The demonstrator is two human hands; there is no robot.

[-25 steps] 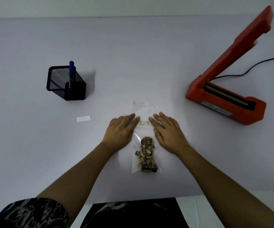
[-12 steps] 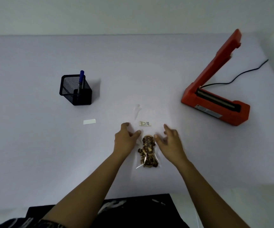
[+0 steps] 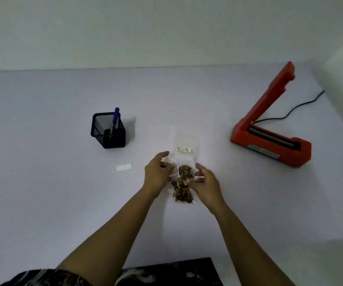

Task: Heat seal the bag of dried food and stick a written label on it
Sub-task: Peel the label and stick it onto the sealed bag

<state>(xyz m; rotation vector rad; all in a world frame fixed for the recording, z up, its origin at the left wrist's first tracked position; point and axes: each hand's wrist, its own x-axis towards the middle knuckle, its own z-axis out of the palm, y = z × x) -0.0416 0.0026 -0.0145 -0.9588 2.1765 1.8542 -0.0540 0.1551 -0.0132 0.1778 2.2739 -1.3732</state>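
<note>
- My left hand (image 3: 158,176) and right hand (image 3: 207,182) pinch the two side edges of a clear plastic bag (image 3: 184,162), fingers curled around the film at about mid-height.
- The bag lies on the pale table (image 3: 42,193) directly in front of me, its upper end pointing away from me.
- Dried food (image 3: 182,184), brown and mottled, sits bunched in the lower half of the bag, between my two hands.
- A small white label (image 3: 183,149) with dark writing is on the bag's upper part, just beyond my fingertips; the words are too small to read.
- A blank white strip (image 3: 123,167) lies on the table to the left of my left hand, apart from the bag.
- A black mesh pen holder (image 3: 108,133) stands farther left with a blue pen (image 3: 114,120) upright in it.
- The red heat sealer (image 3: 269,129) stands well to the right, arm raised, its black cord (image 3: 294,112) trailing off toward the table's far edge.
</note>
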